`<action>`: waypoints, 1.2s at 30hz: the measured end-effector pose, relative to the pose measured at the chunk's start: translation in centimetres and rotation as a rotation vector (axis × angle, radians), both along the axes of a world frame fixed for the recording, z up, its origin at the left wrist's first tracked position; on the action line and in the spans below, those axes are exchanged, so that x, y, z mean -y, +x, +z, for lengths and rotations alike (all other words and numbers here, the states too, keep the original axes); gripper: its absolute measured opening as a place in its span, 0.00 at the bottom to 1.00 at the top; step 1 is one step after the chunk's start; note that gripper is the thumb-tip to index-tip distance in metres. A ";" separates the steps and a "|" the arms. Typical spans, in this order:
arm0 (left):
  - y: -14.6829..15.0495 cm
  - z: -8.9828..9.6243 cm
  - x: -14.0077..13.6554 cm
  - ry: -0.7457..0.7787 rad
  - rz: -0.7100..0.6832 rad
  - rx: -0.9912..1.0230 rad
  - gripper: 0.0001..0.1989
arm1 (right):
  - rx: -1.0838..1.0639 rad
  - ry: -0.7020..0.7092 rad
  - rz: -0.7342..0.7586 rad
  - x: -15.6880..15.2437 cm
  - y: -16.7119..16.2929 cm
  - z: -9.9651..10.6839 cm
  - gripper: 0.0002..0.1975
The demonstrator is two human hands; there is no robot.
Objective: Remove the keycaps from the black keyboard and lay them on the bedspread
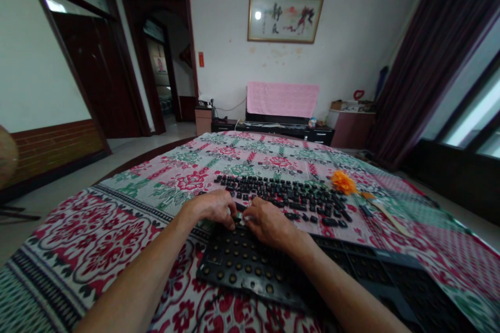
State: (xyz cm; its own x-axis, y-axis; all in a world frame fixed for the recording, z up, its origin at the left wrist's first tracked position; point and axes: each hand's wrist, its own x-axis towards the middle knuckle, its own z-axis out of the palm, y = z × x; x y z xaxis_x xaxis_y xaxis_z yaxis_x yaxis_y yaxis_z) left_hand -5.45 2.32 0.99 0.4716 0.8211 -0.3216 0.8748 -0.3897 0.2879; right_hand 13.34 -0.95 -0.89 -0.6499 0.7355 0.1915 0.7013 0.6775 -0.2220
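My left hand [216,206] is closed, its thumb and fingertips pressed together at the far edge of a black keyboard plate [238,257] dotted with round, brass-coloured spots. Close beside it, my right hand [267,221] pinches at the same edge. Something small and whitish shows by its fingertips, too small to name. Whatever the left fingers hold is hidden. Beyond both hands, many loose black keycaps [287,195] lie in rough rows. A black keyboard frame [394,257] lies to the right, partly behind my right forearm.
A patterned cloth [187,182] covers the table. At the right lie an orange ruffled duster head [344,182] and a pale flat stick [392,218]. A thin dark cable [205,315] runs near the front. Across the room, a pink towel [283,99] drapes over a low cabinet.
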 end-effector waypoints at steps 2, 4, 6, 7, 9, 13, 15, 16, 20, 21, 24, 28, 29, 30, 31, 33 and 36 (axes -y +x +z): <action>0.0 0.0 0.0 -0.008 0.007 0.002 0.23 | 0.084 -0.012 -0.059 0.6 0.5 0.6 0.13; 0.0 -0.1 0.0 -0.014 0.013 0.009 0.23 | 0.164 -0.023 -0.085 1.1 1.2 1.4 0.14; 0.0 -0.1 -0.1 -0.019 0.018 0.023 0.22 | 0.213 -0.034 -0.075 1.3 1.9 2.0 0.14; 0.0 -0.1 -0.1 -0.020 0.021 0.028 0.22 | 0.221 -0.036 -0.066 1.4 2.1 2.2 0.14; 0.0 -0.1 0.0 -0.019 0.030 0.025 0.22 | 0.210 -0.035 -0.049 1.2 2.1 2.1 0.14; 0.2 0.3 0.2 -0.011 0.025 -0.002 0.23 | 0.146 0.000 -0.011 0.6 0.8 1.0 0.13; 0.3 0.4 0.3 -0.013 0.015 -0.011 0.22 | 0.136 0.022 0.000 0.5 0.2 0.6 0.13; 0.3 0.4 0.3 -0.017 0.015 -0.013 0.22 | 0.147 0.026 0.005 0.5 0.0 0.5 0.13; 0.2 0.3 0.3 -0.031 0.027 0.011 0.22 | 0.232 0.010 -0.004 1.0 0.5 1.3 0.14; 0.2 0.3 0.3 -0.029 0.031 0.014 0.22 | 0.252 0.002 -0.020 1.2 0.9 1.5 0.14; 0.2 0.2 0.3 -0.014 0.046 0.006 0.23 | 0.261 -0.009 -0.038 1.2 2.4 2.0 0.14; 0.3 0.2 0.2 -0.011 0.036 0.015 0.22 | 0.249 -0.088 -0.068 0.5 4.5 2.1 0.12; 0.3 0.2 0.1 -0.010 0.030 0.015 0.22 | 0.222 -0.094 -0.068 0.3 4.7 2.1 0.12; 0.3 0.2 0.1 -0.009 0.025 0.013 0.22 | 0.181 -0.084 -0.055 0.1 4.7 2.1 0.11; 0.3 0.2 0.1 -0.008 0.023 0.008 0.22 | 0.122 -0.056 -0.046 0.1 4.6 2.0 0.11; 0.3 0.2 0.1 -0.003 0.026 0.002 0.22 | 0.014 -0.007 -0.009 0.1 3.6 1.7 0.10; 0.3 0.3 0.2 -0.010 0.024 0.007 0.21 | -0.010 0.015 0.053 0.5 1.7 0.9 0.09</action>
State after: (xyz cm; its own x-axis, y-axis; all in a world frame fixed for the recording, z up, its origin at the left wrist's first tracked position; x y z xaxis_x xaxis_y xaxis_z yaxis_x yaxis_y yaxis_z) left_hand -5.12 2.09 1.30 0.4537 0.8290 -0.3269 0.8820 -0.3653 0.2977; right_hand 15.05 -1.49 0.00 -0.6855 0.6973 0.2095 0.6624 0.7167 -0.2182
